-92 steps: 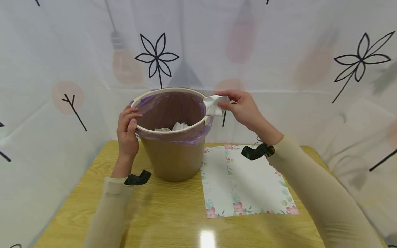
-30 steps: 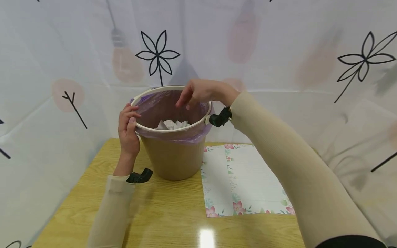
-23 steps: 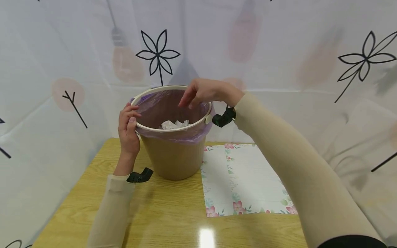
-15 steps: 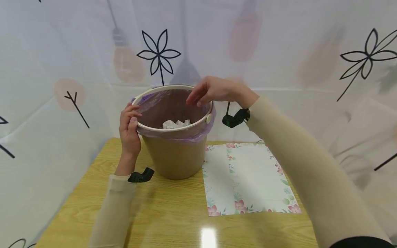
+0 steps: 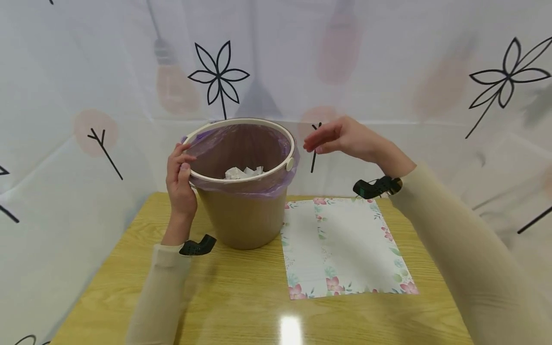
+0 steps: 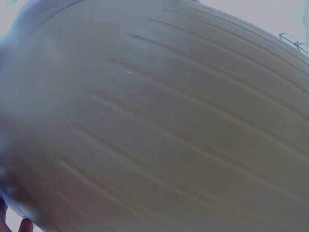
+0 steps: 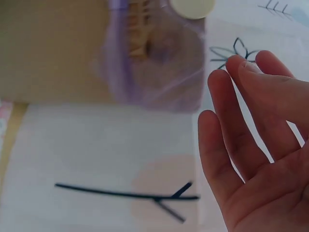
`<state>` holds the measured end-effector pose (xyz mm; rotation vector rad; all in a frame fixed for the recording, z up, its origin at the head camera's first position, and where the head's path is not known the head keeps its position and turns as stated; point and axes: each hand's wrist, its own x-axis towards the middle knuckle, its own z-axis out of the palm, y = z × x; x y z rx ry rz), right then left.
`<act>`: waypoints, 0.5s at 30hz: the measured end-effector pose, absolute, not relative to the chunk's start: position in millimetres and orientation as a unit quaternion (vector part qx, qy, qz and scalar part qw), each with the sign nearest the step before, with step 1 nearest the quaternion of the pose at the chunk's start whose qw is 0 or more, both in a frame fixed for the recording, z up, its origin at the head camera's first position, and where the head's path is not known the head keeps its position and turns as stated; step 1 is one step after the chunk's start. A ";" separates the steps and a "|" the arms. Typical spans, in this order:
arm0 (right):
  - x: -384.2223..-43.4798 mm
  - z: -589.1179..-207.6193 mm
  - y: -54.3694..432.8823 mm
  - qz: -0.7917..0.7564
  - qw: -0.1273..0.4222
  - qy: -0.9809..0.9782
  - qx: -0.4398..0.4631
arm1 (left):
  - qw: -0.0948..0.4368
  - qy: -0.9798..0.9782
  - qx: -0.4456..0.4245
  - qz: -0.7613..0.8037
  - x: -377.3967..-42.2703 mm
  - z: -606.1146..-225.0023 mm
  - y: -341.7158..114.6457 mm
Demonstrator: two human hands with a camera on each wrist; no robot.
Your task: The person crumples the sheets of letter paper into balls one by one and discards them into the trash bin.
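A brown trash can with a cream rim stands on the table, lined with a purple plastic bag. Crumpled white paper lies inside it. My left hand grips the left side of the rim, fingertips over the edge. In the left wrist view the ribbed can wall fills nearly everything, and only a bit of fingertip shows. To the right of the can, my right hand is in the air, holding nothing. The right wrist view shows its fingers loosely extended, apart from the bag.
A white paper sheet with a floral border lies flat on the yellow wooden table, right of the can. Behind hangs a patterned white curtain. Each wrist wears a black camera mount.
My right hand held crumpled paper at the can's right rim, then reached over the opening without visible paper. It has since withdrawn right. My left hand stays on the rim.
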<state>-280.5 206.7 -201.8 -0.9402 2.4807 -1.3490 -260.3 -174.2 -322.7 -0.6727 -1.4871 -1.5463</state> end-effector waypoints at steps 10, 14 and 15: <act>-263.0 -263.3 267.4 -0.486 0.047 0.839 -0.240 | 0.440 -0.599 -0.270 -0.612 -269.4 -329.4 -178.8; -256.8 -283.5 284.8 -0.497 0.039 0.837 -0.225 | 0.437 -0.604 -0.257 -0.615 -268.9 -329.6 -179.4; -255.3 -288.4 289.0 -0.499 0.038 0.836 -0.225 | 0.434 -0.603 -0.253 -0.619 -268.1 -329.1 -179.2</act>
